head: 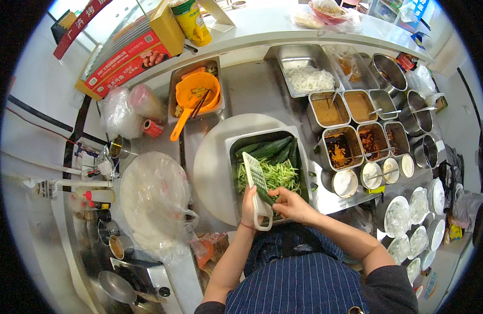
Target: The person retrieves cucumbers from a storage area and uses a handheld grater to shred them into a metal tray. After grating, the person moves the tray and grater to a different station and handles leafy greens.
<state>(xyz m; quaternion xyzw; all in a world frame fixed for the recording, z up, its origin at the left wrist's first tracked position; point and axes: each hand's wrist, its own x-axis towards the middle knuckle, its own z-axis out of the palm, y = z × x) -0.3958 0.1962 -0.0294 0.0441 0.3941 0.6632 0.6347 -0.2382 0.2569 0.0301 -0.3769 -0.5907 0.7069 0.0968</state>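
My left hand (248, 208) grips a white plastic grater (252, 169) near its looped handle, tilted over a deep steel pan (230, 157). Against the grater's face, my right hand (290, 205) holds a piece of cucumber (266, 196) by its near end. Shredded cucumber (280, 176) is heaped in the pan below. Several whole cucumbers (275, 148) lie along the pan's far and right sides. The pan rests on a round white board (210, 176). My hands and the grater hide part of the pan's near side.
Right of the pan stand steel sauce containers (330, 110) with spoons, and small white-filled cups (345, 183). Behind are a tray of white noodles (310, 80) and an orange strainer (194, 92) with chopsticks. A plastic-covered round board (153, 200) lies left; wrapped plates (396, 216) stand at right.
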